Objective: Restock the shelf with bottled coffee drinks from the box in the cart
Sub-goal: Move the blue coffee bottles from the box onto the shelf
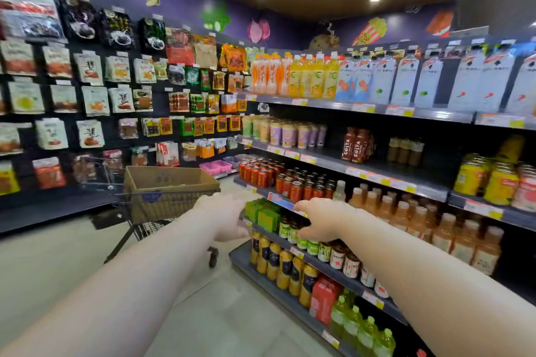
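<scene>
A brown cardboard box (171, 182) stands open in a dark wire cart (150, 211) at the aisle's left centre; its contents are hidden from here. Both my arms stretch forward. My left hand (229, 217) hangs blurred just right of the cart, fingers loosely apart and empty. My right hand (319, 223) is spread open in front of the lower drinks shelves, holding nothing. A few dark red Costa coffee bottles (355, 145) stand on the second shelf (377, 174) at the right, with bare shelf space either side of them.
Hanging snack packets (95, 95) cover the left wall. The right-hand shelving holds juice bottles (313, 75), red cans (261, 174), amber tea bottles (406, 214) and yellow bottles (278, 264) near the floor. Pale floor (58, 255) lies between cart and me.
</scene>
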Tool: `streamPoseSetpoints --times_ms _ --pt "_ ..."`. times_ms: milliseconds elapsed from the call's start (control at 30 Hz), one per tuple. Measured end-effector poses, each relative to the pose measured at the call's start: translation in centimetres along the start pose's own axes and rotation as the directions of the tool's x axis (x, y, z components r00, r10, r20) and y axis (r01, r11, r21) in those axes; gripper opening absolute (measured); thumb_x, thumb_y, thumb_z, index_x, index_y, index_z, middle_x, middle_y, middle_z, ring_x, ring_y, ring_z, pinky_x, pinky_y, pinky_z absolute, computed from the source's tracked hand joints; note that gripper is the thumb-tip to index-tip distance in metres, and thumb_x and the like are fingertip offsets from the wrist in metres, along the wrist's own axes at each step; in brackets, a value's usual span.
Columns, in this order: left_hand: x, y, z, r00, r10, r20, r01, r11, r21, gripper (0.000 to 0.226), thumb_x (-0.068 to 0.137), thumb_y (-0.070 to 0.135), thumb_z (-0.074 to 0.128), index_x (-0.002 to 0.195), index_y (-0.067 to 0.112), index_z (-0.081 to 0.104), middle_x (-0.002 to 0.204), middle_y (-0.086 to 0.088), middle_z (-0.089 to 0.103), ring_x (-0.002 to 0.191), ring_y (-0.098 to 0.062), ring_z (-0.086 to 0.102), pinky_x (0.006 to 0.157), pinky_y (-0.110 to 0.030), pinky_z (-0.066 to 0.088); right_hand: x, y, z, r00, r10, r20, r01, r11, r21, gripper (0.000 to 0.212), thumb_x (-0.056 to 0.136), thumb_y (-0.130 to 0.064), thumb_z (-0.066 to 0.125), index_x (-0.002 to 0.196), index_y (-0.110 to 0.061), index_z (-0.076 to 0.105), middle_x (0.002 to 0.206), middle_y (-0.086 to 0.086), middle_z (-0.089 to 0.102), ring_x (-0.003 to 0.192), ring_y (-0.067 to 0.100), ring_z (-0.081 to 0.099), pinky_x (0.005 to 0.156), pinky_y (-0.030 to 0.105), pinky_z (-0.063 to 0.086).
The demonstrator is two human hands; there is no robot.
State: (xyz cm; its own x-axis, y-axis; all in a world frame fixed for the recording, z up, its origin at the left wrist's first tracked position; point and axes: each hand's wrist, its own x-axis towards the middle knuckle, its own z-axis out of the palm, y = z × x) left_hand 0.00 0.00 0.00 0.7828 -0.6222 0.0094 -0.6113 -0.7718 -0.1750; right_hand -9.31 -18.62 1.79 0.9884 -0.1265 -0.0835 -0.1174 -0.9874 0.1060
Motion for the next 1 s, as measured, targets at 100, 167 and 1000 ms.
streamPoseSetpoints --times_ms 100,167,1000 --pt "1.9 -2.6 1.5 1.0 -0.027 0.01 0.027 1.0 -0.003 0.067 0.087 0.057 0.049 0.143 0.022 0.033 0.142 -0.007 0.042 0.129 -0.027 0.042 0.1 -0.042 0.043 3.6 -1.3 0.1 0.999 -0.017 0.028 0.018 1.0 -0.016 0.062 0.09 -0.043 0.053 0.145 -0.025 0.03 0.143 0.004 0.043 0.126 0.026 0.047 0.097 0.041 0.048" --pt "3.5 -4.1 2.6 0.999 -0.047 0.006 0.047 0.999 -0.007 0.066 0.086 0.058 0.05 0.141 0.023 0.035 0.138 -0.006 0.045 0.126 -0.027 0.044 0.097 -0.041 0.044 6.2 -2.0 0.3 0.998 -0.032 0.055 0.034 0.999 -0.028 0.059 0.091 -0.043 0.052 0.143 -0.022 0.032 0.141 0.004 0.045 0.124 0.026 0.048 0.095 0.04 0.049" --pt "31.8 -19.6 9.6 0.931 -0.35 0.108 0.359 0.93 -0.077 0.065 0.084 0.06 0.052 0.136 0.024 0.039 0.132 -0.003 0.048 0.121 -0.024 0.047 0.098 -0.042 0.045 47.5 -1.4 1.3 0.921 -0.378 0.097 0.379 0.925 -0.001 0.061 0.091 -0.041 0.053 0.145 -0.025 0.029 0.144 0.003 0.043 0.128 0.025 0.045 0.098 0.038 0.044"
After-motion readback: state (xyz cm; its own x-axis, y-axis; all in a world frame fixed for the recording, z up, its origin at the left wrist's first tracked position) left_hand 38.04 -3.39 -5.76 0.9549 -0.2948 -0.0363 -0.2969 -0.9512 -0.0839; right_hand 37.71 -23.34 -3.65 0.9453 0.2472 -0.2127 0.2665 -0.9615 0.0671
